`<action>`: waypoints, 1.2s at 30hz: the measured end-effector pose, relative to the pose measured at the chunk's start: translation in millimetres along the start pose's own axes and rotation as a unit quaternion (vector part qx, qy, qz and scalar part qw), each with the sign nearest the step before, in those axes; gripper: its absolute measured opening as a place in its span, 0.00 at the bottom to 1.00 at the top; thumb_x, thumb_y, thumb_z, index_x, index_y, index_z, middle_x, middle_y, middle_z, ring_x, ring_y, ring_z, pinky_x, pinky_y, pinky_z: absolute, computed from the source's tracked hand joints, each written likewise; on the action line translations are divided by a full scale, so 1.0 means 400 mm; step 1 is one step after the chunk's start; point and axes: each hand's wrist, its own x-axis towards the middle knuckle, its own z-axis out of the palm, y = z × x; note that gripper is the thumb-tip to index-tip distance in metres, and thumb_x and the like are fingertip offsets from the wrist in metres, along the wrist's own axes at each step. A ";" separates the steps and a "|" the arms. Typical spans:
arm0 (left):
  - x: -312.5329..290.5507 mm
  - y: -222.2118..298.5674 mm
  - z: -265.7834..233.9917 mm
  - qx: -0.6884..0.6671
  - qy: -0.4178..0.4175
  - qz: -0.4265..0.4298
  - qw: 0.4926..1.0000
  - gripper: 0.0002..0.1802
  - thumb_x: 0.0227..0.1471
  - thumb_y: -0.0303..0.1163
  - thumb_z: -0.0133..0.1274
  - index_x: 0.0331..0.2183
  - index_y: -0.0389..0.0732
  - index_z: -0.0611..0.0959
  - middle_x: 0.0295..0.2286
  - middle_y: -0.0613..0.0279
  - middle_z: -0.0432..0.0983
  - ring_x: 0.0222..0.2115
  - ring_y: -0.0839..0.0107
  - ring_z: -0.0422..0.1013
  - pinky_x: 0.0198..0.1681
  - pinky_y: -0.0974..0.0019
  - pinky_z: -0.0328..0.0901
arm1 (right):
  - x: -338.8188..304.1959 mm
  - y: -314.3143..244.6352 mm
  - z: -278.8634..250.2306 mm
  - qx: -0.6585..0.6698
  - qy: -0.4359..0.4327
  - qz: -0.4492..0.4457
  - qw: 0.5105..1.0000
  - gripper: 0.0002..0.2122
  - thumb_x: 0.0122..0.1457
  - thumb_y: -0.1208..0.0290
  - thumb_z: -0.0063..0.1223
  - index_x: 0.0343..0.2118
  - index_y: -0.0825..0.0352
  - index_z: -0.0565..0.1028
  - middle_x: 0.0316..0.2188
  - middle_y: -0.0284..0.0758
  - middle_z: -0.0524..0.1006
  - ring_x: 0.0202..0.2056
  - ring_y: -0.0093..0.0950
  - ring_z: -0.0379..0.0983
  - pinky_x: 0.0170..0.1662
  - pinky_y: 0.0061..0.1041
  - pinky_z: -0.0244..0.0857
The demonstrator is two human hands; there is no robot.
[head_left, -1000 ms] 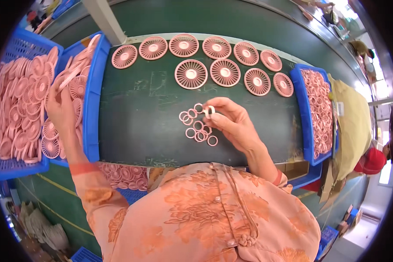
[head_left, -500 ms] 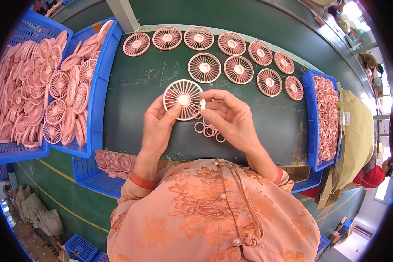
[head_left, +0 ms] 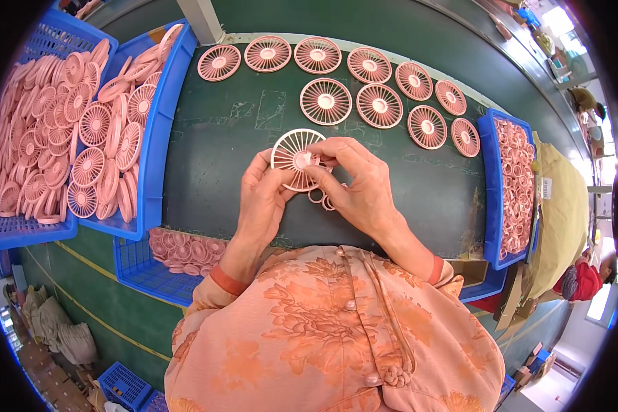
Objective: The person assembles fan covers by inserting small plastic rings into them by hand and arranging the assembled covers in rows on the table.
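Note:
A round pink fan grille [head_left: 287,151] with thin spokes is held over the dark green tabletop by my left hand [head_left: 259,199], its fingers closed on the lower left rim. My right hand [head_left: 365,187] is closed too, thumb and forefinger pinching a small pink ring [head_left: 308,158] at the grille's hub. Fingers hide most of that ring, so whether it sits on the hub I cannot tell. Just beneath, several loose pink rings [head_left: 317,196] lie on the table, partly covered by the right hand. Farther back, finished-looking grilles [head_left: 325,101] of the same kind lie flat in two rows.
Blue crates [head_left: 159,130] heaped with pink grilles [head_left: 89,168] stand at the left. On the right, another blue crate [head_left: 490,185] holds many small rings [head_left: 513,178]. A lower blue crate [head_left: 134,264] with pink parts sits below the table's near left edge. A grey post [head_left: 200,20] rises at the back left.
My right hand has brought the small ring leftward from beside the grille to its hub. The grille has shifted slightly right and tilted in my left hand.

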 end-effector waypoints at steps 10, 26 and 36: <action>-0.015 -0.024 0.036 0.027 -0.021 0.020 0.999 0.19 0.61 0.20 0.47 0.54 0.33 0.71 0.46 0.56 0.77 0.45 0.71 0.76 0.49 0.65 0.74 | -0.007 0.012 -0.001 -0.077 -0.027 0.005 0.997 0.09 0.54 0.77 0.65 0.39 0.68 0.81 0.35 0.39 0.80 0.33 0.35 0.80 0.35 0.29 0.74; -0.005 0.035 0.027 0.099 -0.095 0.022 0.990 0.14 0.61 0.25 0.52 0.48 0.31 0.76 0.41 0.56 0.79 0.39 0.73 0.78 0.43 0.68 0.76 | 0.019 0.041 -0.037 -0.083 -0.063 -0.127 0.986 0.11 0.51 0.74 0.68 0.39 0.66 0.83 0.35 0.35 0.78 0.36 0.31 0.78 0.38 0.28 0.74; 0.070 0.107 -0.033 0.266 -0.011 0.182 0.946 0.10 0.58 0.27 0.59 0.40 0.31 0.81 0.33 0.59 0.82 0.29 0.79 0.77 0.32 0.75 0.74 | 0.015 0.070 -0.107 -0.012 -0.003 0.063 0.998 0.11 0.50 0.76 0.69 0.37 0.67 0.82 0.39 0.34 0.80 0.36 0.24 0.77 0.41 0.24 0.72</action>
